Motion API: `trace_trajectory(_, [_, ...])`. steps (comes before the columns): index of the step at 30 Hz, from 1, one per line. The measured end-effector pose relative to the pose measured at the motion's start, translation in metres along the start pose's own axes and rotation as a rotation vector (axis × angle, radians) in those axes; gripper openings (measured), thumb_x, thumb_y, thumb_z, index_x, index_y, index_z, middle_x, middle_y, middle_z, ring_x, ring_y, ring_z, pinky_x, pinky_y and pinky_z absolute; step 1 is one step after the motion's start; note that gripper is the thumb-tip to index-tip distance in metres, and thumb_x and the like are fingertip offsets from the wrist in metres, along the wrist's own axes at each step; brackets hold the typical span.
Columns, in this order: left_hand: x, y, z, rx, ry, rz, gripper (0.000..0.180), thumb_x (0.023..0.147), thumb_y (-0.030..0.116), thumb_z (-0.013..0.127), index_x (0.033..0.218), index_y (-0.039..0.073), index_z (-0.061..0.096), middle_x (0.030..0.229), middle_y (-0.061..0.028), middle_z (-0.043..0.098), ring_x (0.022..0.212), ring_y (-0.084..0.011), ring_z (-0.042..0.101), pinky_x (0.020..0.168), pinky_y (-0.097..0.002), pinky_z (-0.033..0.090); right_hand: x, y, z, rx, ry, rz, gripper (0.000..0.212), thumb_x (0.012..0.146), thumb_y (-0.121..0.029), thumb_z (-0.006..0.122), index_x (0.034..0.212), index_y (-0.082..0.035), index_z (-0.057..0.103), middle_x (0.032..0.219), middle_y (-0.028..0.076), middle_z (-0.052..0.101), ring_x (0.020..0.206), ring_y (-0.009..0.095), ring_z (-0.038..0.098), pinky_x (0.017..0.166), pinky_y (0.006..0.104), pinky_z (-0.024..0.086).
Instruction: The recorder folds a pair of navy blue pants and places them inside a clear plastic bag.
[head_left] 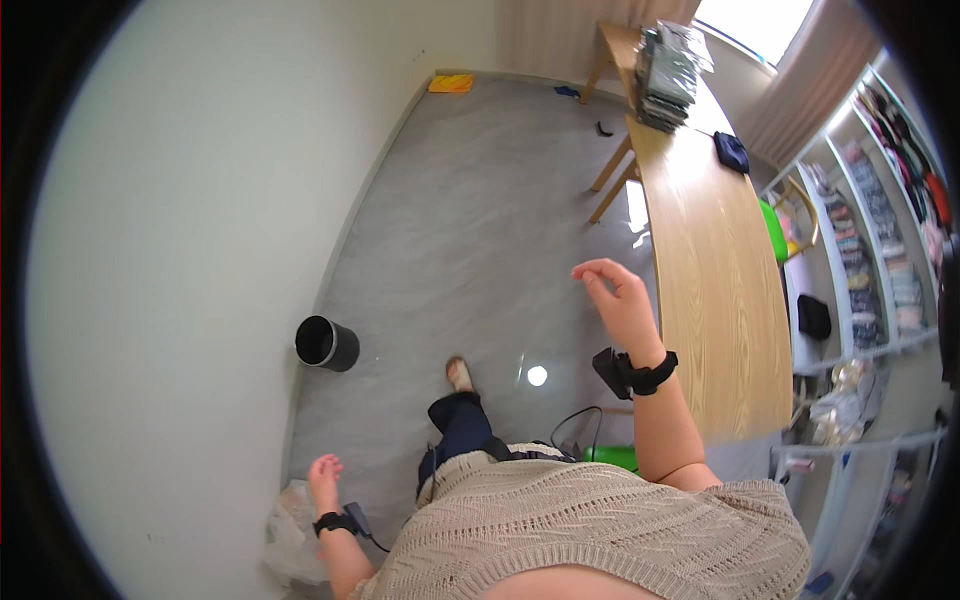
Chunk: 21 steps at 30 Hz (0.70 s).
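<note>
My right hand (620,298) is raised over the floor beside the long wooden table (715,290), its fingers loosely bent and apart from the thumb. Nothing is in it, and it appears not to touch the table. Low on the left, my left hand (325,482) hangs by the pale wall, fingers slightly curled and empty. A white plastic bag (288,545) lies close by, partly behind that forearm. Farther ahead along the wall, a black bin (340,347) stands on the grey floor. Each wrist wears a black strap with a small device.
Plastic-wrapped packages (668,85) are stacked at the table's far end, near a dark blue pouch (731,152). Shelves of folded clothes (865,270) and a green chair (774,232) stand beyond the table. A green seat (610,457) is behind my right elbow; a yellow packet (451,84) lies in the far corner.
</note>
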<state>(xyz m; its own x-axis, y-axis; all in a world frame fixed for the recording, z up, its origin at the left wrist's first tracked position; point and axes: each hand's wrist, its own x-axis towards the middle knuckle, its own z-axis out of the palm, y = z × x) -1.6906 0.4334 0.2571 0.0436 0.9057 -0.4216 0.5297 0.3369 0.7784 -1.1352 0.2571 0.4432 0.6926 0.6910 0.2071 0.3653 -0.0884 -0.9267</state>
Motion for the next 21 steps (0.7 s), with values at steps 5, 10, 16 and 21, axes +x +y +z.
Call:
trace_trajectory(5, [0.126,0.066,0.041,-0.143,0.070,-0.029,0.022,0.096,0.018,0.048,0.108,0.004,0.060,0.099,-0.0047,0.064,0.084,-0.0111,0.060,0.070,-0.0234,0.045,0.132,0.032,0.007,-0.099,0.070,0.000,0.013,0.090,-0.007,0.056,0.097,0.000,0.065,0.086,0.007,0.068,0.079,0.013,0.061,0.074,0.0248,0.047])
trace_trajectory(10, [0.289,0.223,0.168,-0.224,-0.197,0.305,0.016,0.089,0.007,0.052,0.095,-0.002,0.063,0.086,-0.0069,0.065,0.079,-0.0133,0.059,0.070,-0.0263,0.048,0.219,0.088,-0.014,-0.153,0.196,0.123,0.013,0.092,-0.008,0.056,0.096,-0.001,0.065,0.088,0.004,0.068,0.079,0.009,0.059,0.072,0.0230,0.046])
trace_trajectory(16, [0.384,0.480,0.386,0.157,-0.437,0.764,0.020,0.093,0.014,0.051,0.101,0.000,0.063,0.090,-0.0081,0.068,0.086,-0.0164,0.062,0.079,-0.0298,0.048,0.302,0.180,-0.075,-0.173,0.356,0.259,0.015,0.093,-0.007,0.054,0.095,0.002,0.065,0.085,0.004,0.067,0.080,0.009,0.059,0.074,0.0228,0.045])
trace_trajectory(21, [0.439,0.553,0.490,0.218,-0.536,0.823,0.020,0.093,0.016,0.052,0.103,0.002,0.063,0.091,-0.0079,0.068,0.086,-0.0178,0.063,0.077,-0.0298,0.048,0.432,0.212,-0.104,-0.316,0.346,0.268,0.019,0.093,-0.012,0.056,0.097,0.003,0.065,0.086,0.005,0.067,0.079,0.009,0.058,0.071,0.0233,0.045])
